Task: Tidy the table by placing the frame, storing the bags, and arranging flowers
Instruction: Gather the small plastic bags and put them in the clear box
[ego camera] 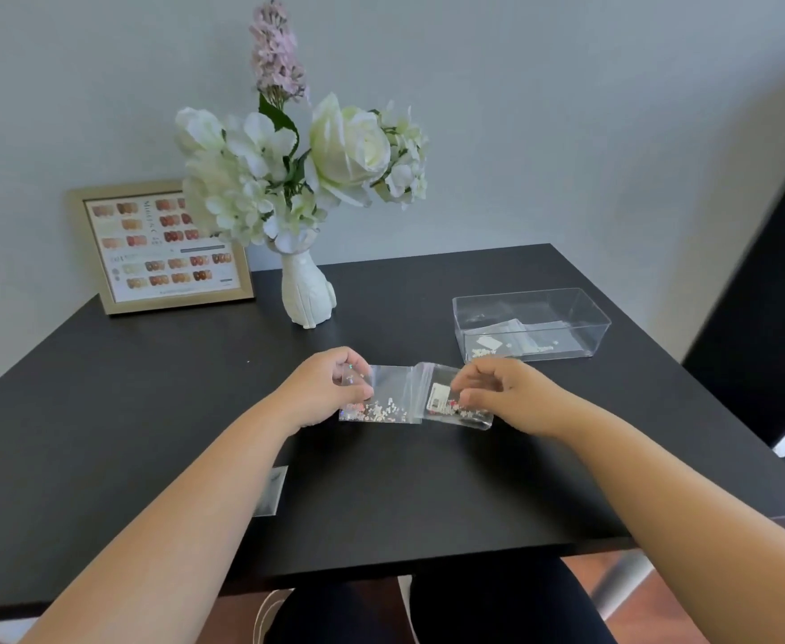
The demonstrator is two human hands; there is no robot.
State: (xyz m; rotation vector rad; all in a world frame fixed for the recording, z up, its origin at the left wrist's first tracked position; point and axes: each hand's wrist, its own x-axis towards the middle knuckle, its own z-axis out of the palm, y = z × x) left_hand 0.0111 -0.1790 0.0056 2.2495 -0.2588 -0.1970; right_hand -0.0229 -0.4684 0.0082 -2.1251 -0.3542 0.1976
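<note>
Clear bags (392,397) lengthwise left-right, perhaps overlapping, both hands' grip

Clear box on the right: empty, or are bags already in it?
Not empty. The clear box has no lid on, and through its walls at least one small bag with pale bits lies on its bottom.

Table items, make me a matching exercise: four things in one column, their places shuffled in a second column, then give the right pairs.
Things:
1. picture frame
2. white vase
3. clear box
4. two small bags

Places:
A. between both hands, mid-table
B. far left, against the wall
C. right side of the table, bags inside
D. right of the frame, holding flowers

Pairs: 1-B, 2-D, 3-C, 4-A
</note>
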